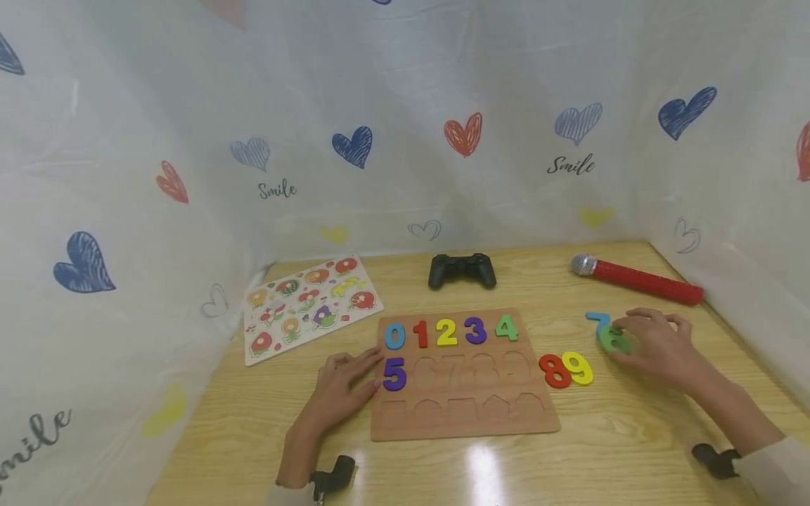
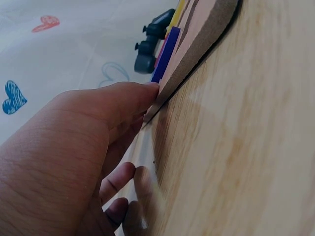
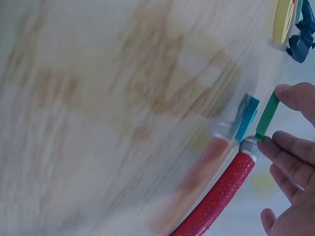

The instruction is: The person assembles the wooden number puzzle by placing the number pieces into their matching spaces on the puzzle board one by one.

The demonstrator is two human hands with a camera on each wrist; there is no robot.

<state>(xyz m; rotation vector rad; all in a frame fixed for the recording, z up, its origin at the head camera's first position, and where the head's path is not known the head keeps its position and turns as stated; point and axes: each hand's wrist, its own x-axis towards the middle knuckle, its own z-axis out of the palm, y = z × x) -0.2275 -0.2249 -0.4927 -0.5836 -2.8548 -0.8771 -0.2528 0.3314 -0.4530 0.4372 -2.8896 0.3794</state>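
Left hand (image 1: 342, 390) touches board (image 1: 466, 393) holding digits 0–5 (image 1: 448, 334); right hand (image 1: 661, 348) pinches green 6 (image 1: 605, 340).

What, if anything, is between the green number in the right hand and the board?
The red 8 and yellow 9 lie between the green 6 and the board, by its right edge. Both are low; the right hand could probably clear them.

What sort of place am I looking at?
Perhaps a screened-off play or filming corner: heart-print sheet behind and beside a wooden table, with a number puzzle on it.
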